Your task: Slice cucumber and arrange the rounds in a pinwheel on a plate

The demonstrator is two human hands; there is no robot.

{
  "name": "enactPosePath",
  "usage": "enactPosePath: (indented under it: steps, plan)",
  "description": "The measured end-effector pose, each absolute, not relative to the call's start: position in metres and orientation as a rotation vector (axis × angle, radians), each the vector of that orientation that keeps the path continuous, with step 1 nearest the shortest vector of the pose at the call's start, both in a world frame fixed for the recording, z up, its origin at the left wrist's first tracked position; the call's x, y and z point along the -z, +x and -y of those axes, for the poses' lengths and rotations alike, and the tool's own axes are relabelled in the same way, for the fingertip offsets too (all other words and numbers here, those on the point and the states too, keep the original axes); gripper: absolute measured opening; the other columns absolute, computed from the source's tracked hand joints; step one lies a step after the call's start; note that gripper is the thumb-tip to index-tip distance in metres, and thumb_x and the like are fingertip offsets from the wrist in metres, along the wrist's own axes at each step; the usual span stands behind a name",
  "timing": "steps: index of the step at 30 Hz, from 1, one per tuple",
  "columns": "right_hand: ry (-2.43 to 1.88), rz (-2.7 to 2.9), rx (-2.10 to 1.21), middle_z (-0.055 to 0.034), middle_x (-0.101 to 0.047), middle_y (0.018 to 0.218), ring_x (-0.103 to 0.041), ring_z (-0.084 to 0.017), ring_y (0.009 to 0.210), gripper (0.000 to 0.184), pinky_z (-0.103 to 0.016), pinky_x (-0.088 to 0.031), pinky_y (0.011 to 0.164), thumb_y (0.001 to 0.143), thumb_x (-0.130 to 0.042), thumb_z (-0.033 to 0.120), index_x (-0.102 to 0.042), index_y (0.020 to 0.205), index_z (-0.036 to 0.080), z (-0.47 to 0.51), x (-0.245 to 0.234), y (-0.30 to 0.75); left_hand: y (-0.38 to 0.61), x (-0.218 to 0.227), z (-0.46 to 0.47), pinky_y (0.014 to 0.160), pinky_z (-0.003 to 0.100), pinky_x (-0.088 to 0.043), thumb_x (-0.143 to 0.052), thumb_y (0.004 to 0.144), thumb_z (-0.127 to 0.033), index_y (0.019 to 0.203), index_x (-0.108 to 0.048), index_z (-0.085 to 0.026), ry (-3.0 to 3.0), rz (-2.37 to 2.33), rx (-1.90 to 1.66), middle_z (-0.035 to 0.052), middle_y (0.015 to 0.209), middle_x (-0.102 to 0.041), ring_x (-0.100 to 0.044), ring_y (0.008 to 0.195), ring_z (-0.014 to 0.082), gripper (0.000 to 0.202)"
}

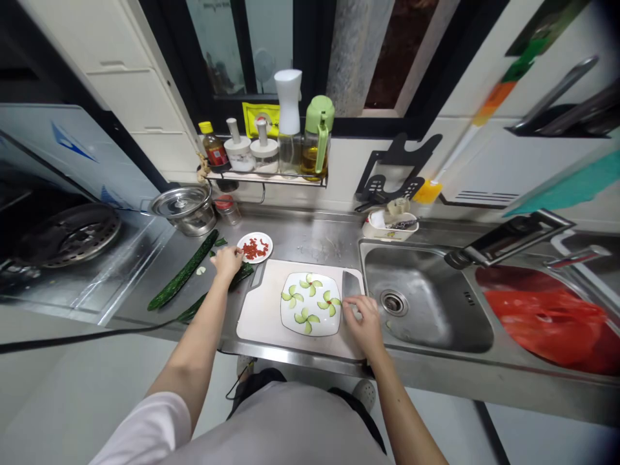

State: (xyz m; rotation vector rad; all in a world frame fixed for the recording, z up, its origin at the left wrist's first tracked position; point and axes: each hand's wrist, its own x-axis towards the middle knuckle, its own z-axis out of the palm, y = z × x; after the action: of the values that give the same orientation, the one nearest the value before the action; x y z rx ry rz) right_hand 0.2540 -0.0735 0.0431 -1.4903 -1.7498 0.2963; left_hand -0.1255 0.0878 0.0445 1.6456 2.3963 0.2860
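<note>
Beside left hand (pixel 227 261) | leftmost cucumber (pixel 185 272) | long axis slants away rightward

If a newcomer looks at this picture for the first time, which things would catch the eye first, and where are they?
Probably the white plate on the cutting board, with four flower-like patterns of green slices. Next, the bright red plastic bag at the far right, beyond the sink basin. Small red pieces also stand out on the round white saucer behind the board's left corner.
</note>
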Motion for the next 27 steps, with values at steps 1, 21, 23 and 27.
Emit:
enactPosePath:
  steps: [1, 21, 23, 27]
  plan:
    - [-1.492, 1.751, -0.295, -0.0054, -0.066, 0.087, -0.057, -0.023, 0.089, 0.017, -0.04, -0.042, 0.084, 0.089, -0.049, 0.031, -0.064, 0.086, 0.023, 0.074, -0.043, 0.255, -0.128, -0.042, -0.093, 0.089, 0.045, -0.034, -0.053, 0.083, -0.033, 0.099, -0.072, -0.023, 1.674, -2.381, -0.225, 0.0127, 0.111, -0.066, -0.053, 0.107, 0.0325, 0.026]
    - [-1.534, 1.745, -0.284, -0.0057, -0.067, 0.087, -0.057, -0.023, 0.089, 0.017, -0.04, -0.043, 0.083, 0.088, -0.051, 0.031, -0.065, 0.084, 0.023, 0.082, -0.034, 0.265, -0.129, -0.023, -0.118, 0.088, 0.043, -0.037, -0.057, 0.074, -0.027, 0.082, -0.072, -0.021, 1.733, -2.29, -0.087, 0.0119, 0.099, -0.071, -0.06, 0.098, 0.0299, 0.018]
    - [-1.534, 1.746, -0.284, -0.0055, -0.067, 0.087, -0.057, -0.023, 0.088, 0.017, -0.04, -0.043, 0.083, 0.088, -0.051, 0.031, -0.065, 0.084, 0.024, 0.082, -0.034, 0.265, -0.13, -0.023, -0.118, 0.088, 0.043, -0.037, -0.056, 0.076, -0.029, 0.084, -0.072, -0.02, 1.695, -2.297, -0.127, 0.0132, 0.099, -0.071, -0.06, 0.099, 0.0304, 0.019]
    - [-1.544, 1.749, -0.301, -0.0052, -0.067, 0.088, -0.056, -0.023, 0.088, 0.017, -0.039, -0.042, 0.083, 0.089, -0.05, 0.032, -0.065, 0.085, 0.024, 0.083, -0.034, 0.267, -0.129, -0.026, -0.117, 0.088, 0.042, -0.037, -0.054, 0.08, -0.033, 0.088, -0.07, -0.02, 1.581, -2.292, -0.322, 0.0135, 0.103, -0.072, -0.06, 0.1, 0.0293, 0.022]
